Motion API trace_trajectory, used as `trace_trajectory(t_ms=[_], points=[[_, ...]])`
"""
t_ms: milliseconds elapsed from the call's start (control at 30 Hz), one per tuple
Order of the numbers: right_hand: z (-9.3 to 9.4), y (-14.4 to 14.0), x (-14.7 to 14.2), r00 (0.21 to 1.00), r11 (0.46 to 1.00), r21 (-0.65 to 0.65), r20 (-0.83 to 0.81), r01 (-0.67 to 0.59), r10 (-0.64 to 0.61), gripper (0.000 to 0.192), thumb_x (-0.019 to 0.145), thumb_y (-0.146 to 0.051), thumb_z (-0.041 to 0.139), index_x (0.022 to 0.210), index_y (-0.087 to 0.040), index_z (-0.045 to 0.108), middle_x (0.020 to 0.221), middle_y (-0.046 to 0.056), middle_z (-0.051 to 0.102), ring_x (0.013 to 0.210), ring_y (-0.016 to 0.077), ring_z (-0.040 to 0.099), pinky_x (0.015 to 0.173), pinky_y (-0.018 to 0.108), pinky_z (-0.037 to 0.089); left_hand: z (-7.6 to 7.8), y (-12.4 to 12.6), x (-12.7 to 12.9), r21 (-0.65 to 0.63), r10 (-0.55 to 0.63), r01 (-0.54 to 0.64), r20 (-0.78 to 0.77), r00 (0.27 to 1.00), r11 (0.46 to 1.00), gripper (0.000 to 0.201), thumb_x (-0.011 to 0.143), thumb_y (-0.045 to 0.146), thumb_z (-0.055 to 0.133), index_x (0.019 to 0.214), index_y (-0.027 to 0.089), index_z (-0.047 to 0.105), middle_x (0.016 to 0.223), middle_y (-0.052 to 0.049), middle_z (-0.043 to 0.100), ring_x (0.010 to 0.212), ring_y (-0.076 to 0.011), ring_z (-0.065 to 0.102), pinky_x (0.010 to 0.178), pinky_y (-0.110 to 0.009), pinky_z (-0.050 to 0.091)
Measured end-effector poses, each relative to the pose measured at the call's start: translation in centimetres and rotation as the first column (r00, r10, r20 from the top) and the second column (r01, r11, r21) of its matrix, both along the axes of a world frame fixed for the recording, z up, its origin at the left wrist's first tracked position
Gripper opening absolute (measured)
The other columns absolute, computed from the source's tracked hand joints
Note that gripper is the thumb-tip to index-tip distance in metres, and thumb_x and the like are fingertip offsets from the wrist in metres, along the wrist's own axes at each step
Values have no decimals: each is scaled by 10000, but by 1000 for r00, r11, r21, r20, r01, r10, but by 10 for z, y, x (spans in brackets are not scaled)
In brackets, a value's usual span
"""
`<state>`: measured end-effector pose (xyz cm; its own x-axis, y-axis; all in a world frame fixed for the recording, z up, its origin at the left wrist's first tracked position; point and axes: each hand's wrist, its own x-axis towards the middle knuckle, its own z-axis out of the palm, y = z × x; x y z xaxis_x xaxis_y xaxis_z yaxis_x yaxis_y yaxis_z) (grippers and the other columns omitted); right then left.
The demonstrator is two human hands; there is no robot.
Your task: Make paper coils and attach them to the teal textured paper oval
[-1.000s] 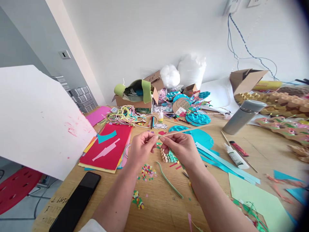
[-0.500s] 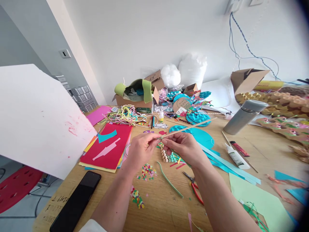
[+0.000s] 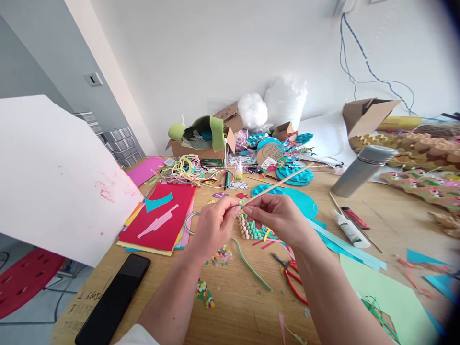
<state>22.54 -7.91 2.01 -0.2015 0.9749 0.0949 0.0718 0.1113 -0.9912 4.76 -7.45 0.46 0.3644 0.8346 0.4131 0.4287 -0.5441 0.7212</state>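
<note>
My left hand (image 3: 214,226) and my right hand (image 3: 278,215) meet above the wooden table (image 3: 244,306), fingertips pinched together on the near end of a thin wooden stick (image 3: 283,179). The stick slants up and away to the right, over a teal paper disc (image 3: 300,201). A small bit of green material sits at the pinch point between my fingers. Just under my hands lies a small piece of rolled paper beads in tan and teal (image 3: 249,230).
Red-handled scissors (image 3: 293,278) and a green strip (image 3: 251,268) lie near my right forearm. A black phone (image 3: 113,304) is at the front left, coloured paper sheets (image 3: 161,220) beside it. A white board (image 3: 53,177) leans at left. Glue tube (image 3: 350,230), grey flask (image 3: 362,170) and boxes stand behind.
The stick's far end has tipped upward and my hands have shifted slightly. My right forearm moved off the scissors, which now show fully.
</note>
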Motion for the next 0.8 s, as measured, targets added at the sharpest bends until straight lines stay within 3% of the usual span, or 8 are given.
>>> trace_trajectory(t_ms=[233, 400, 600, 800], points=[[3, 0, 2, 1000, 1000, -3, 9, -5, 5, 344, 614, -452, 826, 669, -133, 710, 555, 18, 635, 444, 88, 513, 420, 212, 387, 5, 1, -4, -279, -93, 135, 159, 983, 951, 309, 941, 403, 469, 838, 156, 623, 524, 67, 361, 478, -73, 327, 487, -219, 253], [-3, 1, 3, 999, 999, 26, 20, 45, -45, 301, 671, -418, 794, 746, -130, 741, 608, 35, 669, 470, 95, 534, 437, 215, 397, 7, 1, -8, -397, -75, 197, 302, 950, 896, 393, 923, 479, 488, 856, 134, 666, 482, 79, 282, 441, -68, 245, 449, -234, 180], [-4, 0, 3, 999, 998, 49, 38, 30, -31, 319, 681, -438, 791, 760, -134, 737, 617, 39, 673, 499, 110, 556, 461, 226, 419, 9, 1, -4, -411, -83, 248, 379, 922, 877, 372, 920, 454, 495, 860, 129, 666, 494, 77, 306, 443, -69, 271, 455, -228, 209], [-4, 5, 3, 1000, 998, 70, 4, 11, -12, 373, 690, -497, 774, 811, -145, 742, 678, 50, 697, 598, 138, 597, 561, 262, 478, 3, 3, -1, -289, -1, 67, 224, 975, 955, 328, 931, 426, 470, 888, 155, 650, 512, 71, 357, 462, -82, 322, 480, -229, 256]])
